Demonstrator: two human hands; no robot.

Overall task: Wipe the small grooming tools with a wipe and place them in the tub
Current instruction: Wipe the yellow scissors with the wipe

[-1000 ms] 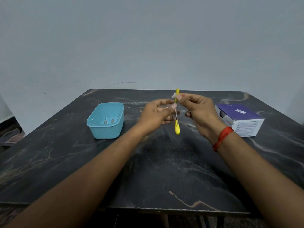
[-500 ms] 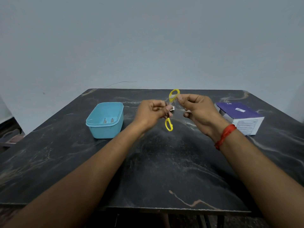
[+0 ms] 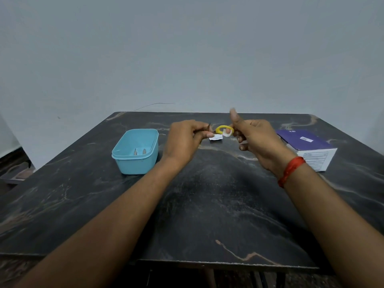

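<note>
While the left hand (image 3: 186,142) pinches the scissors (image 3: 220,128) by the blades, the right hand (image 3: 257,140) apparently holds the wipe (image 3: 227,133) against their handle.

Lighting is dim, soft and even. The dark marble-patterned table (image 3: 207,215) carries a dull pale sheen at its middle, and shadows on it are faint and soft-edged. The raised thumb of my right hand (image 3: 259,140) is motion-blurred. Wide-angle distortion bows the table's near edge and stretches my forearms (image 3: 124,215).
</note>
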